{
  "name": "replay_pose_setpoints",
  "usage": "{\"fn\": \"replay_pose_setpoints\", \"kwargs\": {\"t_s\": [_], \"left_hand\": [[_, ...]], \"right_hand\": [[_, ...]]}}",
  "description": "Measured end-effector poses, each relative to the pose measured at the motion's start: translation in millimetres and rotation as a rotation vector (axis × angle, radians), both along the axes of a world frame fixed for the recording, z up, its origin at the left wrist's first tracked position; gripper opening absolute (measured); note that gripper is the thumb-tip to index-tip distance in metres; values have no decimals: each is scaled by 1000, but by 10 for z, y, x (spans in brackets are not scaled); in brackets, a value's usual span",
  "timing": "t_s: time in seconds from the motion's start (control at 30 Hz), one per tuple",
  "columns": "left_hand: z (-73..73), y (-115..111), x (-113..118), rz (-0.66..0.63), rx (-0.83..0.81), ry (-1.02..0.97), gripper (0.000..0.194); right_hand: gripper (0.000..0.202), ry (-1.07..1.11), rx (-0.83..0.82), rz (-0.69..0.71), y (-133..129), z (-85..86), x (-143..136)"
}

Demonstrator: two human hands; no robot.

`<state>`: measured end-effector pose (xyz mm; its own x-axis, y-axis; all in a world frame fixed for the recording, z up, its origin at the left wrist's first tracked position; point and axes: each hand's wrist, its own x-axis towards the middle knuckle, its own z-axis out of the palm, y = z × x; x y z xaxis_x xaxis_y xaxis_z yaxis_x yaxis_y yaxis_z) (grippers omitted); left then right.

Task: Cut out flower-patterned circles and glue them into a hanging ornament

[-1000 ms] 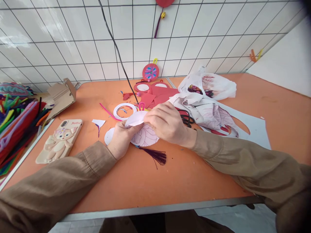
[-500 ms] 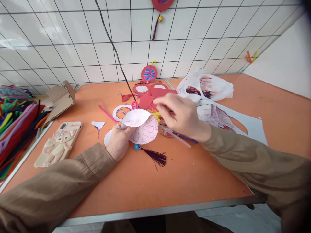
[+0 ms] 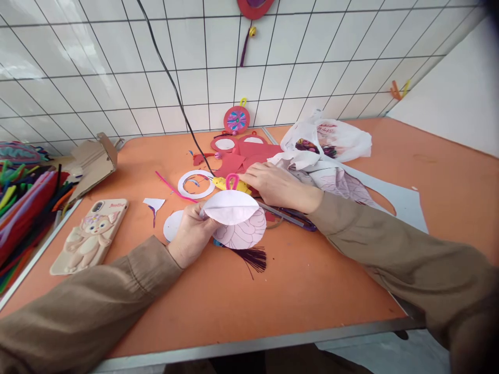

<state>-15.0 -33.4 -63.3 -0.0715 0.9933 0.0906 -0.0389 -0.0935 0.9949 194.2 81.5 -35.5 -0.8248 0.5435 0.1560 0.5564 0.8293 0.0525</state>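
Left hand [image 3: 189,234] pinches paper disc [image 3: 238,222] at its edge, backing peeled up, over the orange table [image 3: 241,296]; tassel [image 3: 251,255] under it. Right hand [image 3: 273,184] lies flat, fingers spread, on scraps beside yellow bit [image 3: 230,183]. One phone [image 3: 90,235] left, one white ring [image 3: 196,184], one bag [image 3: 331,137], one pen [image 3: 290,217]

Bright even daylight, glare on tiled wall [image 3: 97,62], wide-angle edge bending

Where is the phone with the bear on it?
The phone lies on the orange table, left of the left hand, beside the pipe cleaners.
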Motion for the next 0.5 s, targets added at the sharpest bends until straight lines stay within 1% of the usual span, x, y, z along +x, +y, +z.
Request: {"fn": "replay_pose_setpoints", "kwargs": {"t_s": [0.1,0.2,0.27,0.33,0.4,0.5], "left_hand": [[4,-4,3,11,-11,18,41],[6,-4,4,3,-14,-4,37],[4,-3,4,-2,-8,-25,33],[0,0,5,5,-9,-38,32],[-4,5,3,29,-12,-39,33],[-2,10,-3,70,-15,-24,33]], "right_hand": [[39,40,9,13,111,-85,-30],[40,234,-14,28,196,-126,1],[36,466,-136,25,218,-107,30],[27,698,-287,0,209,-56,46],[18,824,-393,-22,172,17,42],[20,939,-550,35,63,158,12]]}}
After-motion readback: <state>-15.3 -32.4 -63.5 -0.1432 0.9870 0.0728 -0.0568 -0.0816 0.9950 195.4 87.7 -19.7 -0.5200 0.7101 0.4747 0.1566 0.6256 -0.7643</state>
